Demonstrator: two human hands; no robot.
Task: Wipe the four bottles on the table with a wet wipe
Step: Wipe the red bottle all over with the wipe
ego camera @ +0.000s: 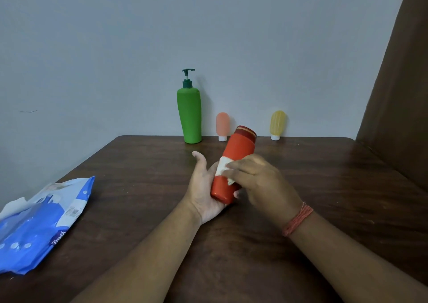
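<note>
My left hand (203,186) holds an orange-red bottle (238,149) from below, tilted with its dark red cap up and to the right, above the middle of the table. A white wet wipe (222,167) lies against the bottle's side under the fingers of my right hand (257,177). Against the back wall stand a tall green pump bottle (190,115), a small pink squeeze bottle (222,124) on its white cap, and a small yellow squeeze bottle (277,123) on its white cap.
A blue wet-wipe pack (39,221) lies open at the left edge of the dark wooden table (335,186), a white wipe sticking out of it. A brown curtain (403,94) hangs at the right. A grey wall stands behind the table.
</note>
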